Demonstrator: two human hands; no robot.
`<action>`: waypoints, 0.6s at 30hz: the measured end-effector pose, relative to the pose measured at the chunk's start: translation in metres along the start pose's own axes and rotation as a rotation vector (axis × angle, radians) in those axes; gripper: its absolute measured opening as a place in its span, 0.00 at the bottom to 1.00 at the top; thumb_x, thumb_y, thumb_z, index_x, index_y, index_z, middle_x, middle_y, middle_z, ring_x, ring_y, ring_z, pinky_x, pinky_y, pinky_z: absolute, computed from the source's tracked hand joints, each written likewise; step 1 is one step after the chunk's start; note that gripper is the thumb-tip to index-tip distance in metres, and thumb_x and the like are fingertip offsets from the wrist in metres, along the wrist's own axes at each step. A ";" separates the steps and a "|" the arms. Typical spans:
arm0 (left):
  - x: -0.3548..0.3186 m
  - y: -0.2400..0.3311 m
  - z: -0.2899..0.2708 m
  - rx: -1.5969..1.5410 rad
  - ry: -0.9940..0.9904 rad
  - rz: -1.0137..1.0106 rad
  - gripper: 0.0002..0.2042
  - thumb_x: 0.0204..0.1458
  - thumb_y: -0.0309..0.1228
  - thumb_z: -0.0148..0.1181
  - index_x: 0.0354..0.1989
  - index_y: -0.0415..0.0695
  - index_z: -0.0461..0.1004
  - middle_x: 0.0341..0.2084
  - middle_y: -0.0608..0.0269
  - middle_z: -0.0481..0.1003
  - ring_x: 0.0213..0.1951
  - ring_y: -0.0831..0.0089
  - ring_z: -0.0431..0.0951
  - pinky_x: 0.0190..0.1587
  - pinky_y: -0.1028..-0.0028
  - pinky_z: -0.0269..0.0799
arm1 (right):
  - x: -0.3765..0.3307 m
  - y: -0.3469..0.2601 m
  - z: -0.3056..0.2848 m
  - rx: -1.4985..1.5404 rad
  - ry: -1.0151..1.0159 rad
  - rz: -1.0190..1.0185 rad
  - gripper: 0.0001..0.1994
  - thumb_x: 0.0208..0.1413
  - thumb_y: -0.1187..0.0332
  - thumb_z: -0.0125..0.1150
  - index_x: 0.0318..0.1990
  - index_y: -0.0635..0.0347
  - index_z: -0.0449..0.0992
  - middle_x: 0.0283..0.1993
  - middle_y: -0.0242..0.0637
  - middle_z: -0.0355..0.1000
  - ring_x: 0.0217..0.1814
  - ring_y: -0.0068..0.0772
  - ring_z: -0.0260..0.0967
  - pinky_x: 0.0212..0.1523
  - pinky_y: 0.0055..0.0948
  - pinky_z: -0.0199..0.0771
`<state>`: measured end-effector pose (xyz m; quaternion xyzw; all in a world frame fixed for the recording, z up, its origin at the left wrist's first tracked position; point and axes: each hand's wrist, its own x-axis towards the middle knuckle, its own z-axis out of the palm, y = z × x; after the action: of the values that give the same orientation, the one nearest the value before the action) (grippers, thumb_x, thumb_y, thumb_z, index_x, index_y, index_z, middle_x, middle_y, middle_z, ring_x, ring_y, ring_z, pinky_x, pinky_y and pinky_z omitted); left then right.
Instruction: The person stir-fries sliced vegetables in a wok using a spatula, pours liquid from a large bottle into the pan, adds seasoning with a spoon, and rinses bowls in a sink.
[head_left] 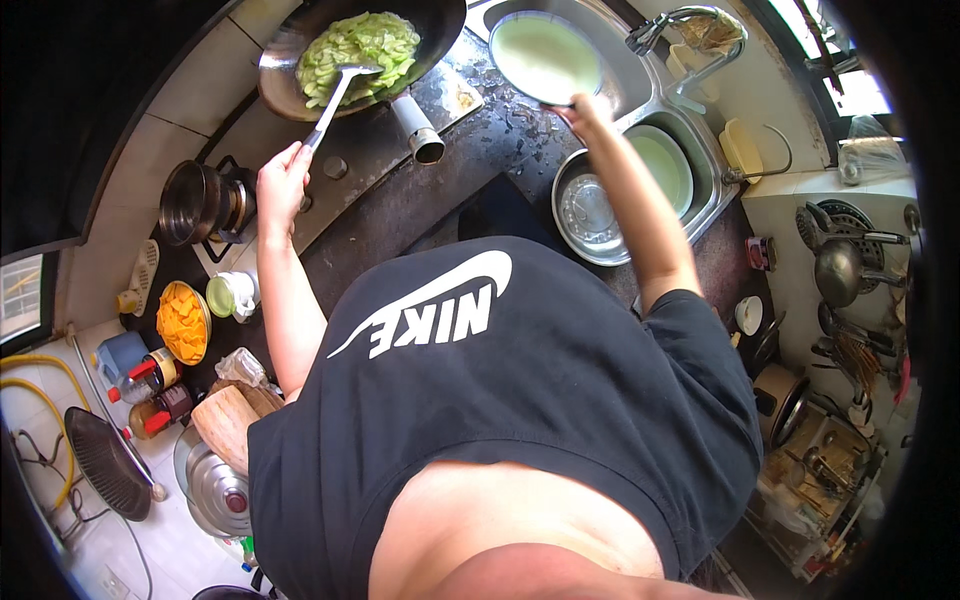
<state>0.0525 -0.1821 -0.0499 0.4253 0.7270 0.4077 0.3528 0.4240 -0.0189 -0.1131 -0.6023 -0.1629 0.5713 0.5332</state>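
My left hand is closed around the handle of a spatula. The spatula's metal blade rests on a heap of pale green vegetable slices inside a wok at the far left. With my right hand I grip the near rim of a wide, pale plate or shallow bowl with a dark edge, held over the sink's left side. The hand is slightly blurred. From the wok's near side its hollow metal handle points toward me.
A metal basin and a pale green bowl stand at the sink, under a faucet. To the left are a small pot, a bowl of orange pieces and several bottles. Utensils hang at the right.
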 end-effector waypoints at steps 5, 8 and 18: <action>-0.005 0.004 -0.007 -0.144 -0.032 -0.053 0.19 0.48 0.36 0.52 0.46 0.38 0.65 0.12 0.76 0.60 0.10 0.92 0.52 0.11 0.88 0.46 | 0.009 0.087 0.004 0.143 0.045 -0.021 0.14 0.50 0.76 0.37 0.45 0.74 0.55 0.40 0.55 0.63 0.31 0.55 0.68 0.24 0.44 0.77; -0.006 0.003 -0.009 -0.148 -0.037 -0.053 0.19 0.48 0.36 0.52 0.45 0.38 0.66 0.12 0.76 0.61 0.11 0.91 0.53 0.12 0.88 0.47 | -0.005 0.095 0.005 0.089 0.122 -0.067 0.14 0.52 0.74 0.38 0.45 0.74 0.55 0.42 0.55 0.61 0.33 0.54 0.68 0.24 0.49 0.75; -0.006 0.009 -0.026 -0.221 -0.070 -0.030 0.13 0.49 0.36 0.51 0.37 0.40 0.71 0.12 0.77 0.61 0.12 0.92 0.52 0.13 0.88 0.46 | 0.013 0.131 -0.007 0.087 0.149 -0.056 0.19 0.51 0.66 0.46 0.44 0.75 0.57 0.41 0.51 0.61 0.33 0.49 0.67 0.23 0.44 0.77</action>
<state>0.0351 -0.1921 -0.0305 0.3869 0.6711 0.4649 0.4287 0.3800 -0.0613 -0.2298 -0.6146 -0.1148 0.5164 0.5852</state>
